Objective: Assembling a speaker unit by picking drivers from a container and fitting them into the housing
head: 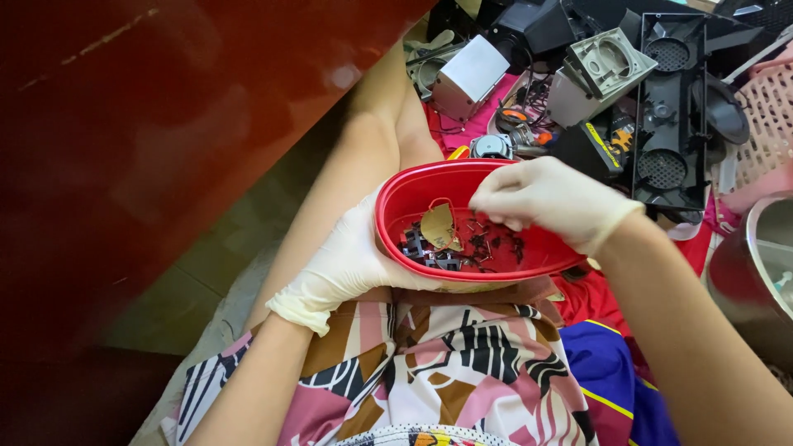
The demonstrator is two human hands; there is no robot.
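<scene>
Left hand (pixel 347 264), white glove, cupped under and around near side of red plastic bowl (pixel 413 194), gripping its wall; bowl propped on lap, tilted toward camera. Right hand (pixel 549 202), also gloved, reaching over far rim into bowl, fingertips (pixel 487 211) pinched together just above the contents; whether anything sits between them cannot be told. Inside bowl: scatter of small dark screws (pixel 487 244), a few dark metal brackets (pixel 425 250) at lower left, one tan cardboard scrap (pixel 438 225) lying on top of them. Patterned pink, black and white fabric (pixel 446 372) across lap under bowl, blue cloth (pixel 607 376) just to the right. Beyond bowl, heap of dismantled electronics on floor: black speaker panel (pixel 669 107) with round grilles, grey plastic housing (pixel 599 70), silver metal box (pixel 471 74), loose wires. Pink lattice basket (pixel 768 116) at far right, steel pot (pixel 756 264) below it. Dark red surface (pixel 165 124) filling left side.
</scene>
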